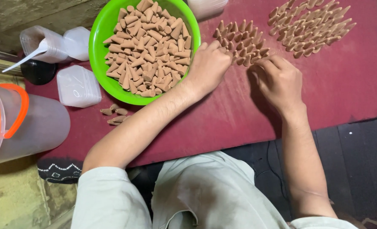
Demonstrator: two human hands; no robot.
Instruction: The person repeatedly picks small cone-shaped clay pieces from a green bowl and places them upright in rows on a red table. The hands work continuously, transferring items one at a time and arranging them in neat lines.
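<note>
A bright green bowl [98, 51] holds a heap of tan cones [150, 46]. On the dark red cloth [349, 85] a small group of standing cones [241, 40] is lined up in rows. My left hand [207, 65] rests with curled fingers between the bowl's rim and that group, fingertips at the nearest cones. My right hand [279, 80] lies just below the group, fingers bent down onto the cones at its lower edge. Whether either hand pinches a cone is hidden by the fingers.
A larger batch of standing cones [311, 25] sits at the top right. A few loose cones [114, 114] lie below the bowl. Clear plastic tubs [76, 85], a white spoon [25, 59] and an orange-handled jug [23, 123] stand at the left.
</note>
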